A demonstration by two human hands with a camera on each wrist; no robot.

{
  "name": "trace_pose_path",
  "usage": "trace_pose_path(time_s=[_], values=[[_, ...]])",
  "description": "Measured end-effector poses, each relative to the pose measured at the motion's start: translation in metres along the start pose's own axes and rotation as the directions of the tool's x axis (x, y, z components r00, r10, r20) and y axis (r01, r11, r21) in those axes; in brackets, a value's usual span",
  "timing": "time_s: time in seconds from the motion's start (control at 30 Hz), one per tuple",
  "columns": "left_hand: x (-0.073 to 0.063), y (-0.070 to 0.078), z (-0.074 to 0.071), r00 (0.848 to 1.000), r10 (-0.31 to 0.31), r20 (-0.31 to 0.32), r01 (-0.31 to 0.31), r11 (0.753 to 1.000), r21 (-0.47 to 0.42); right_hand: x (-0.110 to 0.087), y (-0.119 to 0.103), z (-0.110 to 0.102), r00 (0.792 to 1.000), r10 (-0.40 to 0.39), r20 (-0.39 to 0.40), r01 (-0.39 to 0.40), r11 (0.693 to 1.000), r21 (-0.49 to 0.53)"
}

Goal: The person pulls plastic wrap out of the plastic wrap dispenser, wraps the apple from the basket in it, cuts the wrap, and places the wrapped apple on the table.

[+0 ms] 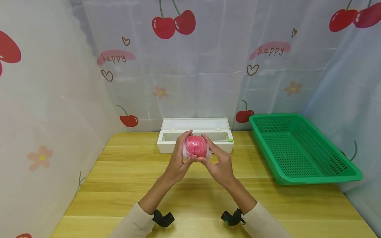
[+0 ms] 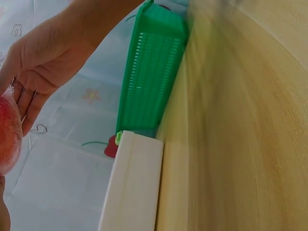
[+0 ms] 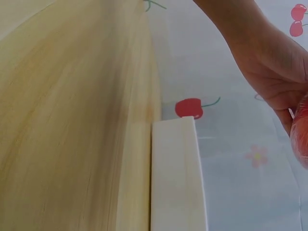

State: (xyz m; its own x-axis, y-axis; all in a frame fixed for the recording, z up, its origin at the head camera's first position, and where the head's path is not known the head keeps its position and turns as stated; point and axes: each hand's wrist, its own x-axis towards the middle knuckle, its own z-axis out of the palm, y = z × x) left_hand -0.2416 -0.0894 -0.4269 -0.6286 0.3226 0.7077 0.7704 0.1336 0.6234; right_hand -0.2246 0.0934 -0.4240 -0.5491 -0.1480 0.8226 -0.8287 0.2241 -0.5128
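Held up between both hands is a red apple (image 1: pixel 196 146) in clear cling film, the film bunched whitish at its lower sides. The left hand (image 1: pixel 180 160) grips its left side, and the right hand (image 1: pixel 219 162) grips its right side. Both thumbs meet at the near side of the fruit, with the other fingers around the far side. Behind the hands stands a white cling film box (image 1: pixel 194 147), its lid (image 1: pixel 194 124) raised. The apple and hands hide part of the box's inside. Each wrist view shows only a part of the apple (image 2: pixel 8 132) at its edge.
A green plastic basket (image 1: pixel 276 168) with slotted walls stands at the right of the wooden table (image 1: pixel 131 185). Printed curtains (image 1: pixel 205 66) hang behind the table and on both sides. A small green piece (image 1: pixel 230 140) sits at the box's right end.
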Motion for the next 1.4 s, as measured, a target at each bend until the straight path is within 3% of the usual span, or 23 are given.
trace_pose_path(time_s=[0.13,0.37,0.57,0.83,1.0,1.13,1.23,1.4], values=[[-0.001,-0.001,0.003,1.0,0.011,-0.026,-0.011,1.0,-0.008,-0.001,-0.003,-0.001,1.0,0.009,0.017,-0.009,1.0,-0.008],[-0.001,0.002,0.006,0.999,-0.033,-0.042,0.028,0.994,-0.101,-0.001,-0.002,0.0,0.998,-0.05,0.026,0.05,0.998,-0.026],[0.0,0.017,0.005,0.997,-0.025,-0.068,0.02,0.997,-0.075,-0.003,0.001,0.004,0.995,-0.104,0.009,0.104,0.994,-0.032],[-0.005,0.0,0.011,0.998,-0.025,-0.064,0.023,0.999,-0.035,-0.005,0.001,0.004,0.994,-0.107,0.025,0.107,0.994,-0.022],[-0.004,-0.001,0.012,0.998,0.0,-0.065,0.001,1.0,0.022,-0.004,0.002,0.001,0.993,-0.107,0.044,0.108,0.994,-0.024],[-0.002,0.0,0.01,0.996,0.002,-0.087,-0.001,1.0,0.005,-0.002,0.002,-0.002,0.994,-0.096,0.051,0.099,0.994,-0.045],[0.0,0.006,0.009,0.995,-0.011,-0.101,0.007,0.999,-0.039,-0.001,0.002,-0.004,0.994,-0.09,0.056,0.092,0.995,-0.043],[0.004,0.03,0.005,0.993,-0.057,-0.104,0.047,0.994,-0.1,-0.001,0.002,-0.002,0.994,-0.083,0.068,0.084,0.996,-0.021]])
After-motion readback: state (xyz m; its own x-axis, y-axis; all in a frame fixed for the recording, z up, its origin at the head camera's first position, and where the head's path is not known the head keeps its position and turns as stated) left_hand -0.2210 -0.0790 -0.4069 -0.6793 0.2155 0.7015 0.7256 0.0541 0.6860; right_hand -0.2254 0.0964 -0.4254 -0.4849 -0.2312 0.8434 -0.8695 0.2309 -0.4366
